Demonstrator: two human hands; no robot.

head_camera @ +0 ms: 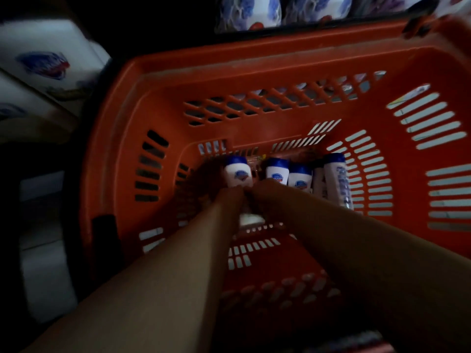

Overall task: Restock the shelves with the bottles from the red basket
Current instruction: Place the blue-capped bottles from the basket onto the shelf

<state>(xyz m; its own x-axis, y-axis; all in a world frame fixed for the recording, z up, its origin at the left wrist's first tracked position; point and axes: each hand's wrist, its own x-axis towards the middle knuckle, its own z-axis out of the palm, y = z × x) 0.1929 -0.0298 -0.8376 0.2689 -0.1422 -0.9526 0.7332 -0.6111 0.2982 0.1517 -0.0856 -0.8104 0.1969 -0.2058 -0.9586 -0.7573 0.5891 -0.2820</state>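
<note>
The red basket (pixel 254 70) fills my view, deep enough that both my arms must go down to its floor. There my left hand (pixel 228 197) and right hand (pixel 266 192) meet, pressed close together. It is too dark to tell whether the fingers grip anything. The blue-capped bottles (pixel 277 171) stand along the basket's far wall, just beyond my hands, with a longer bottle (pixel 337 179) towards its right wall.

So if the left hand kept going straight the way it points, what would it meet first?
Most likely the leftmost blue-capped bottle in the red basket: the left hand points at its lower end, seemingly very close, though the dim picture hides whether they touch.
</note>
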